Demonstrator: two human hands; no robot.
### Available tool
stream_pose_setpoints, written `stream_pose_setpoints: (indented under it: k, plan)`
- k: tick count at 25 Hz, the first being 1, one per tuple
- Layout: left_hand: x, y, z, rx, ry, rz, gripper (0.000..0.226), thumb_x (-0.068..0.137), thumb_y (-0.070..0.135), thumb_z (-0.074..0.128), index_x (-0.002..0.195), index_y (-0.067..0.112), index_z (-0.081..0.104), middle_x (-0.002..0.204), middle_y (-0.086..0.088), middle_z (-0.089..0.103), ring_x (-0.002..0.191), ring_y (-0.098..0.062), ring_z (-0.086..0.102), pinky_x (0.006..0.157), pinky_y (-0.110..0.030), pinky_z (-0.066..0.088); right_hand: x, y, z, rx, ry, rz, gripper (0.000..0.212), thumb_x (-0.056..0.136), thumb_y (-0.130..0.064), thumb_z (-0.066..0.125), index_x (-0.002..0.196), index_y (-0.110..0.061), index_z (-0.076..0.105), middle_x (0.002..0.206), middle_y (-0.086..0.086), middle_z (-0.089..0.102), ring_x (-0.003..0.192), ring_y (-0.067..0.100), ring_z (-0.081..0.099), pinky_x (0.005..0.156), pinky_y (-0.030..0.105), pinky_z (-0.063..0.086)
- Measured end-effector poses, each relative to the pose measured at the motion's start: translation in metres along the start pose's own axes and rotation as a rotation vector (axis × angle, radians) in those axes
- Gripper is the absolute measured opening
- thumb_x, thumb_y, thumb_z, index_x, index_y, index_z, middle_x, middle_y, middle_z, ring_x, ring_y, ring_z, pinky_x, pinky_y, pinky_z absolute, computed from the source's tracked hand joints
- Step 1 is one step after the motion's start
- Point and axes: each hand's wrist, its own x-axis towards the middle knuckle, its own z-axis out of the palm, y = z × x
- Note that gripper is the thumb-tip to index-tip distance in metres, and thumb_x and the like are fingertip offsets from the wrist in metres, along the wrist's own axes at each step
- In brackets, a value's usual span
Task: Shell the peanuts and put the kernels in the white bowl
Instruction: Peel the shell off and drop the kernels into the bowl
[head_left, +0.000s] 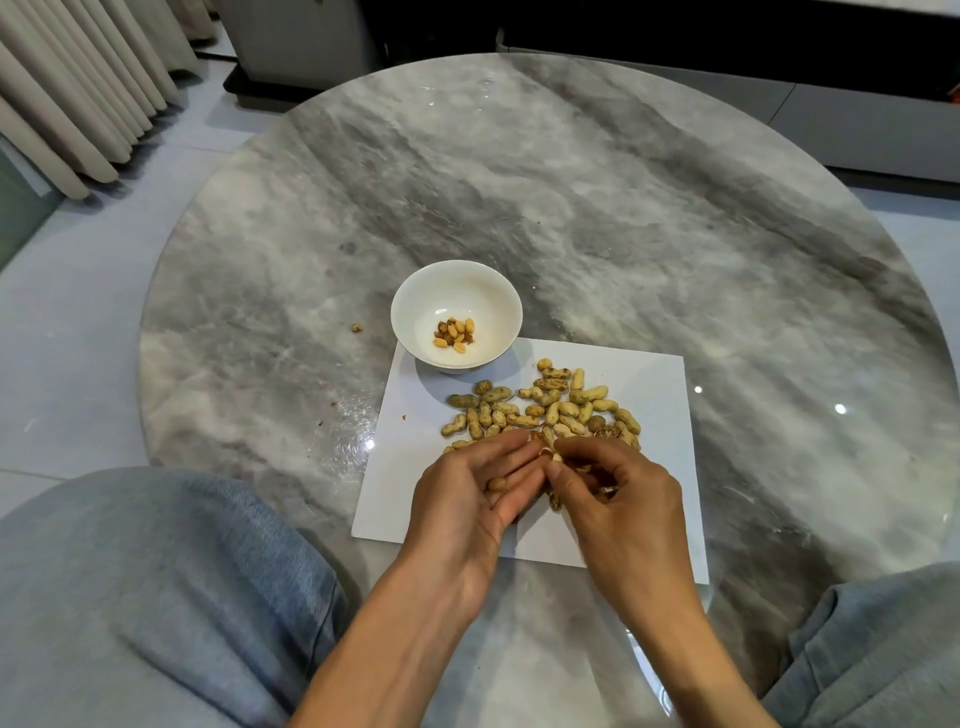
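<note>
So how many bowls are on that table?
1. The white bowl sits at the far left corner of the white paper sheet, just beyond the peanut pile, with a few kernels inside. No other bowl shows.

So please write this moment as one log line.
step: shelling | both hands: pinch one peanut | white bowl: few kernels | pile: unshelled

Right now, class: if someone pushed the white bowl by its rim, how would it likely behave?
The bowl looks like glazed ceramic, so probably stiff and breakable. It flares wide above a narrow foot, so a rim push may tip it. It holds only a few kernels and sits on paper, so it might slide easily.
</note>
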Motion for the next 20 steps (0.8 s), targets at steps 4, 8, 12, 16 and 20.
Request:
stream_pose_setpoints:
  k: [4, 8, 12, 16, 20]
  plan:
    - [-0.001, 0.0, 0.0, -0.032, 0.008, -0.011, 0.03, 0.1, 0.018, 0.049, 0.107, -0.005, 0.068, 0.101, -0.019, 0.075, 0.088, -0.022, 0.075, 0.071, -0.025, 0.061, -0.004, -0.007, 0.001, -0.099, -0.096, -0.187, 0.025, 0.088, -0.015, 0.074, 0.109, -0.027, 0.073, 0.098, -0.017, 0.067, 0.09, 0.001, 0.063, 0.075, 0.01, 0.045]
    - [-0.004, 0.002, 0.002, -0.084, -0.075, -0.058, 0.048, 0.104, 0.037, 0.041, 0.117, -0.003, 0.065, 0.105, -0.018, 0.074, 0.075, -0.018, 0.073, 0.063, -0.028, 0.057, -0.007, -0.008, 0.006, -0.241, -0.169, -0.389, 0.016, 0.087, -0.018, 0.069, 0.101, -0.025, 0.074, 0.1, -0.016, 0.064, 0.092, 0.007, 0.059, 0.08, 0.015, 0.044]
    - [-0.005, -0.002, 0.003, -0.045, -0.168, -0.007, 0.039, 0.103, 0.034, 0.045, 0.123, 0.007, 0.064, 0.117, -0.012, 0.072, 0.099, -0.02, 0.071, 0.085, -0.034, 0.054, -0.004, -0.009, 0.002, -0.194, -0.124, -0.293, 0.008, 0.092, -0.015, 0.066, 0.093, -0.021, 0.072, 0.084, -0.015, 0.066, 0.077, 0.004, 0.06, 0.068, 0.013, 0.043]
    - [-0.003, -0.008, -0.002, 0.737, -0.098, 0.489, 0.029, 0.094, 0.004, 0.061, 0.103, 0.026, 0.077, 0.098, 0.011, 0.076, 0.095, -0.004, 0.07, 0.083, -0.021, 0.056, 0.002, -0.014, -0.008, 0.162, -0.231, 0.095, 0.015, 0.099, -0.015, 0.059, 0.088, -0.02, 0.068, 0.069, -0.013, 0.066, 0.062, 0.003, 0.06, 0.057, 0.014, 0.043]
    - [0.007, -0.008, -0.012, 1.143, -0.18, 0.951, 0.027, 0.085, 0.01, 0.073, 0.106, 0.026, 0.077, 0.098, 0.015, 0.069, 0.09, -0.002, 0.066, 0.075, -0.017, 0.054, 0.009, -0.014, -0.021, 0.283, -0.339, 0.216, 0.022, 0.101, -0.016, 0.054, 0.086, -0.01, 0.069, 0.07, 0.002, 0.066, 0.064, 0.015, 0.058, 0.061, 0.032, 0.048]
